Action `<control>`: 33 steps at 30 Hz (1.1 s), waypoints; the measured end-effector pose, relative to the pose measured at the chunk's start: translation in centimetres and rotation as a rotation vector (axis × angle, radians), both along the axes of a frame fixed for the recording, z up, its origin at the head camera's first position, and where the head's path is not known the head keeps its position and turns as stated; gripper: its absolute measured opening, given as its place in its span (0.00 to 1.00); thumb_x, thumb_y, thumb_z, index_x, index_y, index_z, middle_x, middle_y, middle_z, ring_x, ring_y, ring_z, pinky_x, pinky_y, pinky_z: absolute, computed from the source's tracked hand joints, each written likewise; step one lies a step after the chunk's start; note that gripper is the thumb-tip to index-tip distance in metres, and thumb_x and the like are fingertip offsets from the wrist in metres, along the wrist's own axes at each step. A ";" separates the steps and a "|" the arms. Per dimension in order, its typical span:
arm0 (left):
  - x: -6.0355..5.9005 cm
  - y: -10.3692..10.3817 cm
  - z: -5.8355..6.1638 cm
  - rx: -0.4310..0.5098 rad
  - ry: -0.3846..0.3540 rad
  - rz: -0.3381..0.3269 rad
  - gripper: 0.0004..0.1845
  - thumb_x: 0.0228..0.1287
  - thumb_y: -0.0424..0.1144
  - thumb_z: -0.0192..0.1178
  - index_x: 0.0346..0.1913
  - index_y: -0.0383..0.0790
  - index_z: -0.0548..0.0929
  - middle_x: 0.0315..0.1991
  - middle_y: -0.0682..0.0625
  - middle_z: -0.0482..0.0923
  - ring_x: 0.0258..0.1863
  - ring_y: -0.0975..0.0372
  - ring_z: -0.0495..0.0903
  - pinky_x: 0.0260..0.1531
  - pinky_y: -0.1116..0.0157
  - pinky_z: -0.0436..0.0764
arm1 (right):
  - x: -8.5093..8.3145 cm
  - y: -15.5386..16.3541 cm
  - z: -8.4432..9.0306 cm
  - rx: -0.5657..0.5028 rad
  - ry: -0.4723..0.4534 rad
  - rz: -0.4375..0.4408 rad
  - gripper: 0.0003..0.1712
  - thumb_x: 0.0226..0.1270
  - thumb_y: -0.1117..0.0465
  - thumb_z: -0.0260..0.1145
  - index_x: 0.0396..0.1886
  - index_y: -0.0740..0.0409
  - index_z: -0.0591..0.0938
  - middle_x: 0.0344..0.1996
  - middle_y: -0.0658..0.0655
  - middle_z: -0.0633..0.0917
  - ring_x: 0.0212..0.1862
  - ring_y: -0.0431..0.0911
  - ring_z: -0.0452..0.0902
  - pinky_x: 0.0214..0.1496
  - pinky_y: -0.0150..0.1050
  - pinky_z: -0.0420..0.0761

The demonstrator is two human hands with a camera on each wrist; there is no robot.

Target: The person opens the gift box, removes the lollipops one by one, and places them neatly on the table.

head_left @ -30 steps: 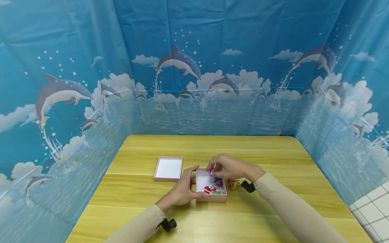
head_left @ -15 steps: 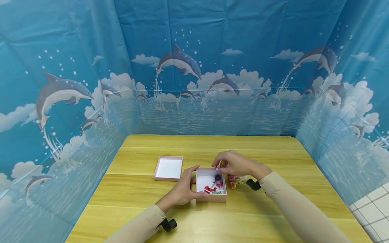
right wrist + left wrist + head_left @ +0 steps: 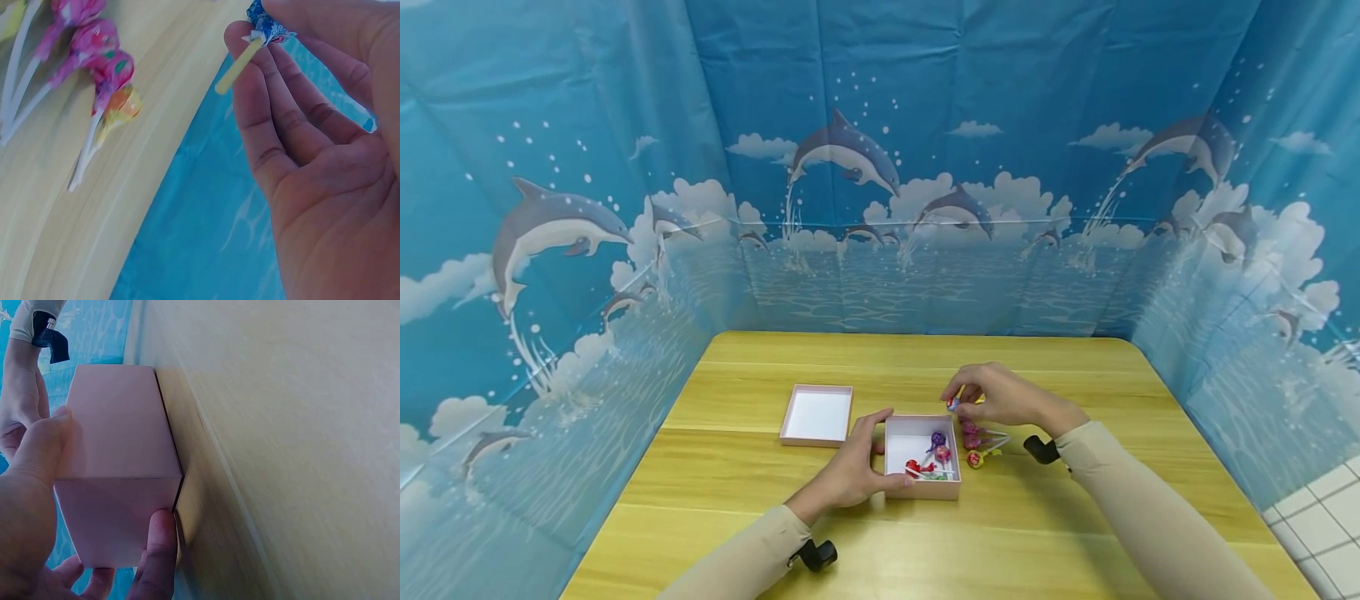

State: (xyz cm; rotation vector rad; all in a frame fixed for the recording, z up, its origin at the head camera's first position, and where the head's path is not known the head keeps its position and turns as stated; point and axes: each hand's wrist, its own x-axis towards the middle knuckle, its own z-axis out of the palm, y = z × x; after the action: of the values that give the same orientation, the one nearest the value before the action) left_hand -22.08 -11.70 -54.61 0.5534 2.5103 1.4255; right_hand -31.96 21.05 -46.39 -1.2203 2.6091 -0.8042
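I see a blue-wrapped lollipop (image 3: 265,28) pinched at its head between the fingertips of the right hand (image 3: 1000,397), its yellow stick pointing down; that grip is clamped on it just above the far right corner of the open pink box (image 3: 922,490). Inside the box lie a purple lollipop (image 3: 937,437) and a few red ones (image 3: 914,467). The left hand (image 3: 852,469) holds the box's left side, thumb on the far wall and fingers curled round the near corner. Just right of the box, several pink lollipops (image 3: 87,44) and an orange one (image 3: 122,106) lie on the wooden surface (image 3: 1075,517). The box's lid (image 3: 817,416) rests upturned to the left.
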 end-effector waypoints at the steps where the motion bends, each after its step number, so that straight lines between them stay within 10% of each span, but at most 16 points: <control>1: 0.0 0.0 0.0 -0.002 0.004 -0.002 0.61 0.72 0.50 0.85 0.96 0.43 0.55 0.88 0.34 0.63 0.70 0.50 0.84 0.67 0.55 0.87 | -0.1 0.2 -0.1 0.002 0.000 -0.010 0.11 0.85 0.63 0.76 0.60 0.48 0.95 0.57 0.53 0.95 0.52 0.46 0.95 0.59 0.47 0.96; 33: -0.1 0.1 0.0 -0.060 0.043 0.004 0.61 0.71 0.51 0.85 0.96 0.44 0.56 0.89 0.35 0.62 0.69 0.52 0.80 0.78 0.42 0.80 | -2.4 5.9 -3.6 0.003 -0.033 -0.169 0.15 0.85 0.65 0.75 0.66 0.60 0.92 0.58 0.57 0.95 0.55 0.51 0.93 0.61 0.46 0.95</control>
State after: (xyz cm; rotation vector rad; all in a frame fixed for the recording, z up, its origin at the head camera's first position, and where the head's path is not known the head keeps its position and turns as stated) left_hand -22.16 -11.65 -54.63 0.5740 2.5793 1.3480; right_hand -34.38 26.93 -49.95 -0.9859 2.7128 -0.8404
